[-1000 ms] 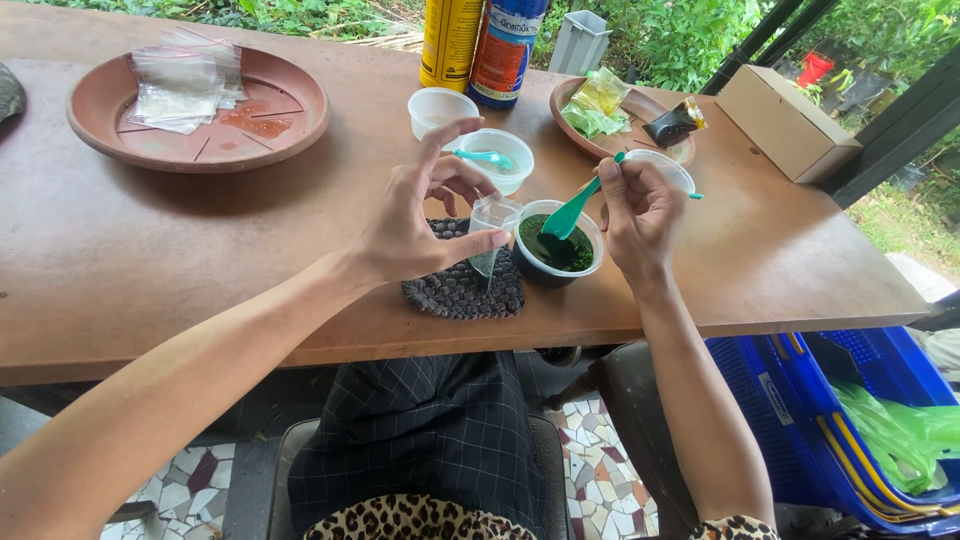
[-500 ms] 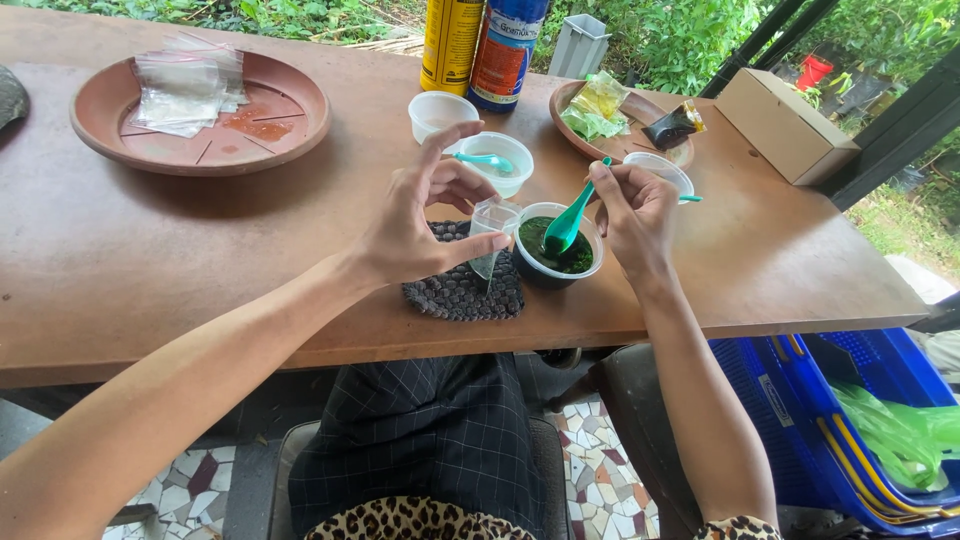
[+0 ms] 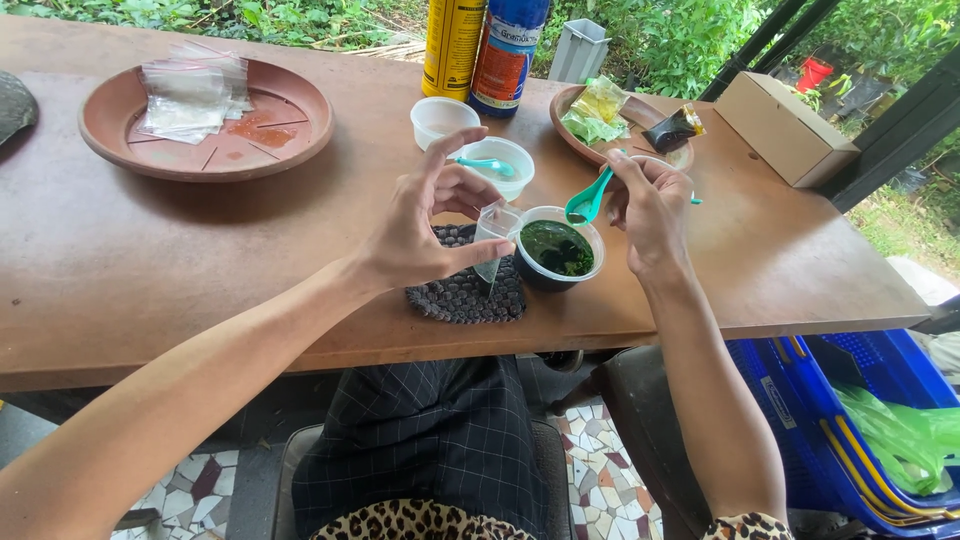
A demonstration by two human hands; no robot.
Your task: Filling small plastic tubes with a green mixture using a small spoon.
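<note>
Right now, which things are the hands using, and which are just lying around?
In use:
left hand with small clear bag
right hand with green spoon
cup of dark green stuff

Lying about:
brown dish of bags
cardboard box
two spray cans

Outdoor setup in daylight: worn brown wooden tabletop (image 3: 130,260), green plants (image 3: 690,40) behind it, mosaic tile floor (image 3: 600,480) underneath, blue plastic crate (image 3: 800,420) off to one side.
</note>
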